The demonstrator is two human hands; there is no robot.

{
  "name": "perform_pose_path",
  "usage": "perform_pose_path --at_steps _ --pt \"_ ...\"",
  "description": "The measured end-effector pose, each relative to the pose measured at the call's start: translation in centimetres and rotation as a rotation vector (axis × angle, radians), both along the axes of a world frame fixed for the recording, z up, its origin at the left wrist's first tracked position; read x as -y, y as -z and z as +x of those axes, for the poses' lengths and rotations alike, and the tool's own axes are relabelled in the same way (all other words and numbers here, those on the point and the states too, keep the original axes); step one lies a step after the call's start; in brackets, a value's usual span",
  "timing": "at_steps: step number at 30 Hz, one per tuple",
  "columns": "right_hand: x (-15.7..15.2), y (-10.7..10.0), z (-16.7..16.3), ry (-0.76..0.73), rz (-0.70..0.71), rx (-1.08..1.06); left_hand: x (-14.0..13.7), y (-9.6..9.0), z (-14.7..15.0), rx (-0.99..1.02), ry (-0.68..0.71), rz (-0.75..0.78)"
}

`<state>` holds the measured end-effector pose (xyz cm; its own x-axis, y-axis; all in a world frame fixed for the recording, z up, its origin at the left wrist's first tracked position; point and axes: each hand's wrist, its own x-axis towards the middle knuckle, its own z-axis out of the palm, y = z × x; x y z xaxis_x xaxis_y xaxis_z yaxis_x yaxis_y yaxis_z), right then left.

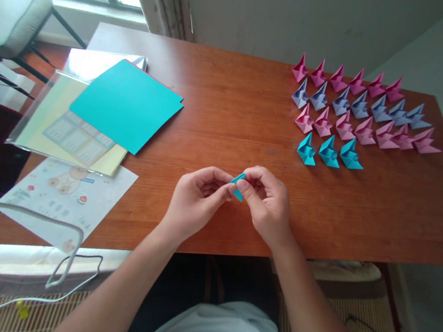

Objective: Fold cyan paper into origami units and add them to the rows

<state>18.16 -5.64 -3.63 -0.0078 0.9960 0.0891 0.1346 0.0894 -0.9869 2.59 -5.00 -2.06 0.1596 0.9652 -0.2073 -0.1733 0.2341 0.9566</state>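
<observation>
Between my two hands, above the front part of the table, is a small folded piece of turquoise paper (238, 194). My left hand (200, 196) pinches its left side between thumb and fingers. On the other side my right hand (263, 201) grips it with thumb and curled fingers. Part of the paper is hidden by the fingertips. Beyond my right hand stand three turquoise origami pieces (330, 152) in a short row, pointed at the top.
Behind the turquoise row are rows of pink (345, 126), lavender (360, 105) and magenta (339, 79) origami pieces. At left lie turquoise paper sheets (128, 103), a clear packet of yellow paper (42, 117) and a printed bear sheet (67, 201). A chair (15, 6) stands near the window.
</observation>
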Motion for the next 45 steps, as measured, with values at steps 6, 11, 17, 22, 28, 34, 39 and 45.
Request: perform_pose_path --at_steps 6,11,17,22,28,34,39,45 --pt "-0.16 -0.11 -0.05 -0.054 -0.114 -0.137 0.05 -0.05 0.02 -0.023 0.016 0.005" --pt "-0.28 -0.54 0.06 -0.067 -0.071 0.012 0.12 -0.09 -0.1 -0.036 0.07 -0.002" --pt "-0.31 -0.89 0.3 -0.06 -0.048 0.013 0.09 -0.65 -0.17 -0.039 0.071 0.004" --pt "-0.05 -0.7 0.11 -0.033 -0.035 -0.113 -0.04 -0.86 -0.06 -0.025 0.051 0.032" --pt "0.02 -0.47 0.04 0.043 -0.012 -0.097 0.01 -0.45 -0.13 -0.015 0.019 0.04" --pt "0.29 -0.5 0.33 0.007 0.058 0.036 -0.11 -0.67 -0.36 -0.045 -0.072 0.027" --pt "0.26 -0.3 0.49 0.017 0.054 -0.008 0.02 -0.64 -0.37 -0.023 -0.042 0.012" --pt "0.2 -0.54 0.38 0.025 0.07 0.037 -0.04 -0.66 -0.39 -0.031 -0.029 0.017"
